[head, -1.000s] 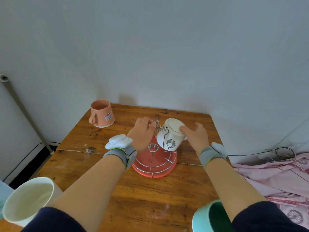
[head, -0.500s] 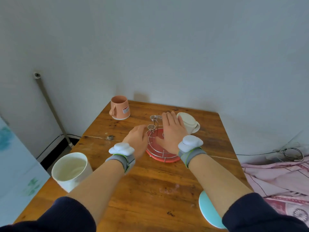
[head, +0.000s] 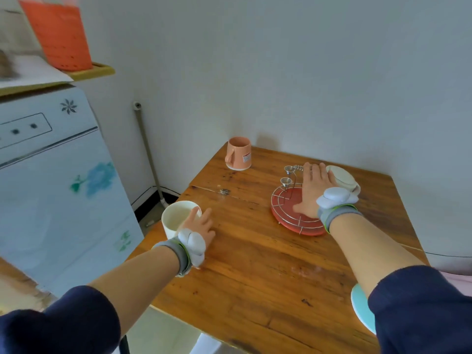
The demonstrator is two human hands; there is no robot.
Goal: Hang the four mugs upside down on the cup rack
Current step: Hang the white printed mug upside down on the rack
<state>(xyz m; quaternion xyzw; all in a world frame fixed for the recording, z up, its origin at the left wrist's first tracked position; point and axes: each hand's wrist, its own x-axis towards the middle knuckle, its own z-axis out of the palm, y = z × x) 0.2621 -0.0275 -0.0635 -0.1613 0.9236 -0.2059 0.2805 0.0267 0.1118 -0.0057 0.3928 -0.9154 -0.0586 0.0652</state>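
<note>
The cup rack (head: 288,203), a red round base with a wire frame and spiral pegs, stands at the table's far right. A white mug (head: 342,176) hangs upside down on its far side. My right hand (head: 310,192) lies flat on the rack, fingers spread, holding nothing. At the near left table edge my left hand (head: 200,224) touches the right side of an upright cream mug (head: 176,219), with its fingers apart and one at the rim. A pink mug (head: 238,154) stands upright at the far left corner. My right sleeve partly hides a teal mug (head: 361,311) at the near right.
The wooden table (head: 255,264) stands in a room corner against the wall. A white cabinet with flower prints (head: 63,187) is close on the left and carries an orange basket (head: 58,34). A thin pipe (head: 146,154) runs down the wall between them.
My left hand has left the rack and moved to the near left, up to the cream mug. My right hand stays flat on the rack. The view has turned left.
</note>
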